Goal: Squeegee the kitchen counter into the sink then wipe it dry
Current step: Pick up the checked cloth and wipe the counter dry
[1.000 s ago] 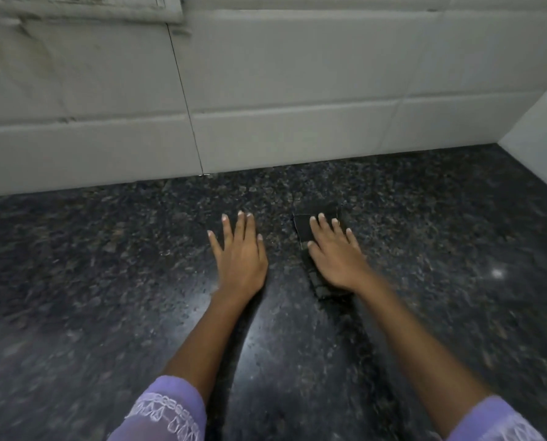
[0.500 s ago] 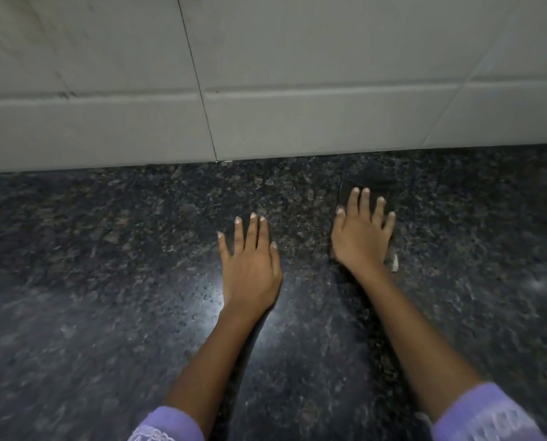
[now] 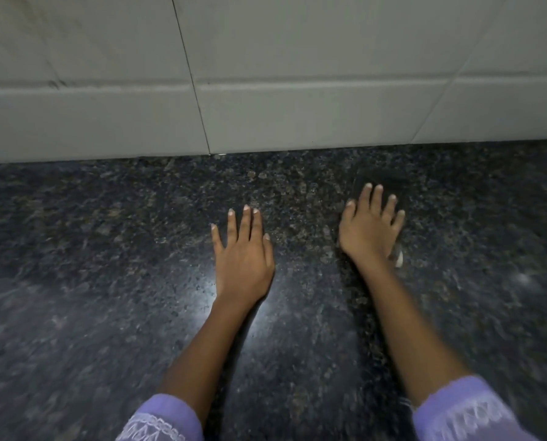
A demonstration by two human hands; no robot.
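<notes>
A dark speckled granite counter (image 3: 106,281) fills the lower view. My left hand (image 3: 243,256) lies flat on it, palm down, fingers apart and holding nothing. To its right my right hand (image 3: 369,232) presses flat on a dark cloth (image 3: 380,183), whose far end shows beyond my fingertips near the wall. A small pale bit of the cloth's edge (image 3: 398,257) shows by my wrist. The sink and any squeegee are out of view.
A white tiled wall (image 3: 265,74) rises straight from the counter's far edge, about a hand's length beyond my fingers. A bright light reflection (image 3: 202,300) glints on the counter beside my left wrist. Purple lace-trimmed sleeves (image 3: 466,412) cover both forearms at the bottom.
My right hand has slid the cloth to the right and farther toward the wall. My left hand has stayed flat in about the same spot. The view has shifted closer to the wall.
</notes>
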